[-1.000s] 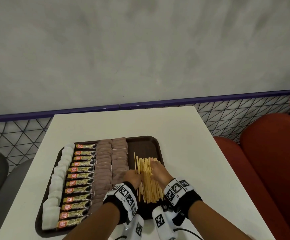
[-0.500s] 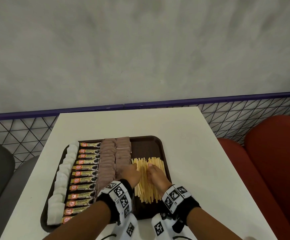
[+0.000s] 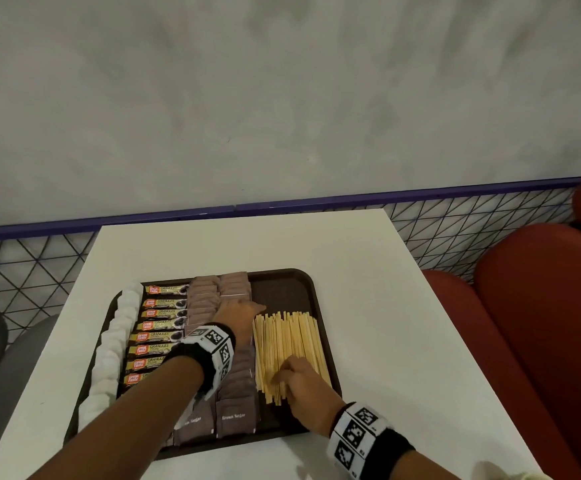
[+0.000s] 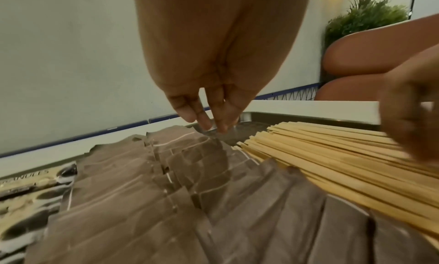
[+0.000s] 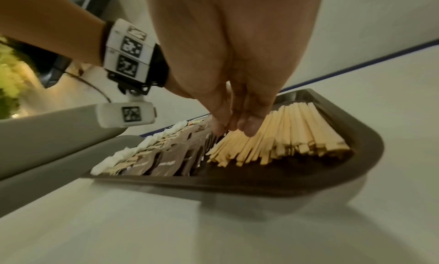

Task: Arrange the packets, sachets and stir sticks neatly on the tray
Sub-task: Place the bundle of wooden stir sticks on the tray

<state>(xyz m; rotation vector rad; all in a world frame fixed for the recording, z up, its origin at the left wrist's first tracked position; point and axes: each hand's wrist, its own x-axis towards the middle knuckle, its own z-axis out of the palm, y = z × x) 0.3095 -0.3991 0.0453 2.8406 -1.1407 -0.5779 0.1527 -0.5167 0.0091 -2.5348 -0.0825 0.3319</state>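
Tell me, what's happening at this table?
A person is tidying a brown tray of coffee supplies. White sachets, coffee packets and brown sugar sachets already lie in neat rows. The right hand presses on the near end of the stir sticks, which are still a bit fanned out. The left hand reaches to their far left corner, fingers straight.

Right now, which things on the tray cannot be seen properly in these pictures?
- Near coffee granule packets: head view, the left forearm covers them.
- Left row of brown sugar sachets: head view, its middle is hidden under the left hand.
- Wooden stir sticks: near ends covered by the right hand; left wrist view, blurred.
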